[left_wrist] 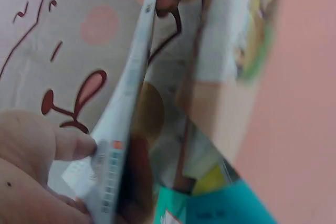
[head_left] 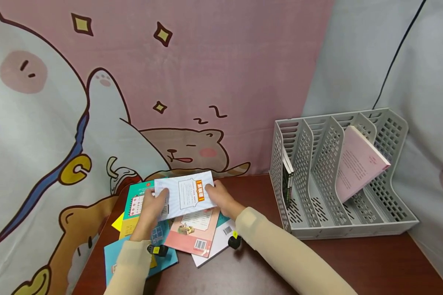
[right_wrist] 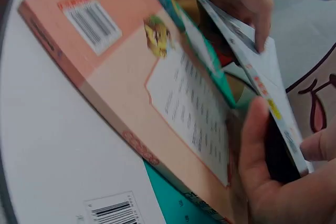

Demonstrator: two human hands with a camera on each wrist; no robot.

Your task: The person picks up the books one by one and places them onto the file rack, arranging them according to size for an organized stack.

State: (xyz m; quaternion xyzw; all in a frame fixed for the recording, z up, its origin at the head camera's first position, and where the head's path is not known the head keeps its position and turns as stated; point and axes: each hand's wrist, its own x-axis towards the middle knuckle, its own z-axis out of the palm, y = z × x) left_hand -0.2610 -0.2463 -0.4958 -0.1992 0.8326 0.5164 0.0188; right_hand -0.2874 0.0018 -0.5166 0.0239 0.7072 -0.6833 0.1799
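Observation:
A white book (head_left: pixel 186 194) with an orange title label is held up between both hands above a loose pile. My left hand (head_left: pixel 153 211) grips its left edge, thumb on the near cover; in the left wrist view the book (left_wrist: pixel 118 114) appears edge-on between thumb and fingers. My right hand (head_left: pixel 223 198) pinches the right end, and in the right wrist view the thumb and fingers (right_wrist: pixel 255 140) lie on opposite sides of the book. Beneath lies a pink book (head_left: pixel 192 235) with its barcode face up, over a white book (head_left: pixel 218 243).
Teal-and-yellow (head_left: pixel 131 205) and blue (head_left: pixel 110 254) books spread left on the brown table (head_left: pixel 251 270). At right stands a grey file rack (head_left: pixel 339 231); a pink book (head_left: pixel 358 168) leans in it, and thin books (head_left: pixel 287 178) stand in its leftmost slot. A cartoon cloth hangs behind.

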